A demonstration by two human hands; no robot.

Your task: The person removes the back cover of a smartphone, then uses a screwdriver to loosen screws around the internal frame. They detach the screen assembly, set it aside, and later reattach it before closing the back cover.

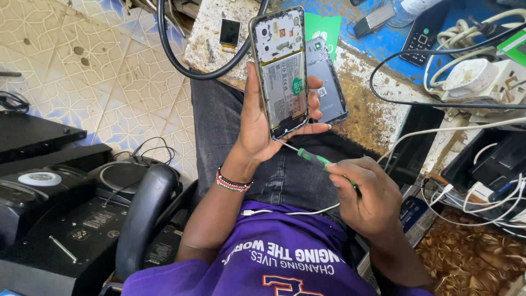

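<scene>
Worn workbench [378, 118] over tiled floor [109, 66]: left hand [257, 123] grips opened phone [279, 71], right hand [370, 197] grips green screwdriver [315, 159].

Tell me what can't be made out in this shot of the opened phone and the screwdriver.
Head view only:
- The screwdriver tip: hidden behind the bottom edge of the opened phone.
- The phone's screen side: faces away from the camera.
- The screwdriver handle's end: buried in the right hand.
- The left hand palm: covered by the phone.
- The loose back cover: partly behind the phone.
- The screws: too small to tell.
</scene>
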